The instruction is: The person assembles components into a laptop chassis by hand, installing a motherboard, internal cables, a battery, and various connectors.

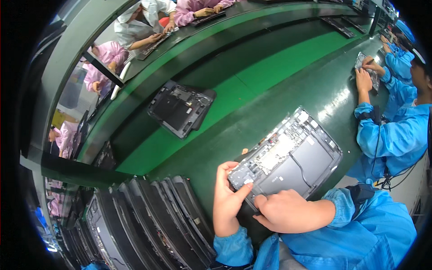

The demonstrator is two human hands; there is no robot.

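An opened grey device chassis [310,153], with boards and a black cable inside, lies on the green bench in front of me. My left hand [226,198] holds its near-left corner, thumb pressed on a small part there. My right hand [288,210] rests curled on the chassis' near edge, fingertips pinched at the corner; what lies between them is hidden. Both sleeves are blue.
A black chassis [180,107] rides the green conveyor belt [279,63]. A row of several dark chassis [148,225] stands stacked on edge at my lower left. A blue-sleeved person [396,130] works at my right; pink- and white-coated people sit across the belt.
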